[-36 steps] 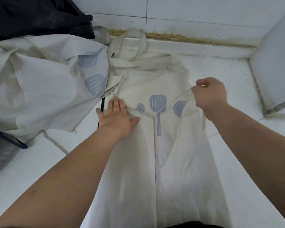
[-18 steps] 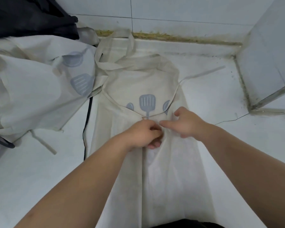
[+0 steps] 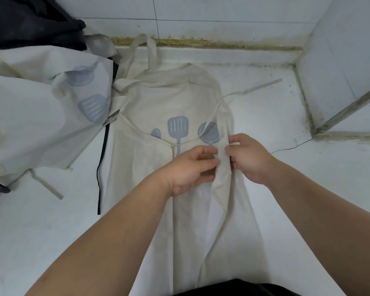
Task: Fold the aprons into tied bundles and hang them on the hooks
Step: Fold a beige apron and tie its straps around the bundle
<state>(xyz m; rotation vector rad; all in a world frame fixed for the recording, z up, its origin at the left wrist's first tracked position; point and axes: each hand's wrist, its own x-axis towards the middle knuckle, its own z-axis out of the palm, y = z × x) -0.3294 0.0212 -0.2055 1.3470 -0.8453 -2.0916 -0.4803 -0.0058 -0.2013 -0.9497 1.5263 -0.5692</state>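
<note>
A cream apron (image 3: 158,107) printed with grey kitchen utensils lies flat on the white tiled surface, both sides folded toward its middle. My left hand (image 3: 190,167) and my right hand (image 3: 248,157) pinch a raised vertical fold of the apron's right flap between them. A waist tie (image 3: 254,90) trails from the apron out to the right. The neck loop (image 3: 145,52) lies at the far end against the wall.
Several more cream aprons (image 3: 41,107) are heaped at the left, with dark cloth (image 3: 30,22) behind them. A black strap (image 3: 102,167) lies beside the folded apron. A tiled wall (image 3: 222,18) stands behind, and a raised tiled block (image 3: 346,71) at the right.
My right hand let go of the waist tie, which now lies out to the right. Both hands came together at the apron's middle and shifted right onto the right flap's fold.
</note>
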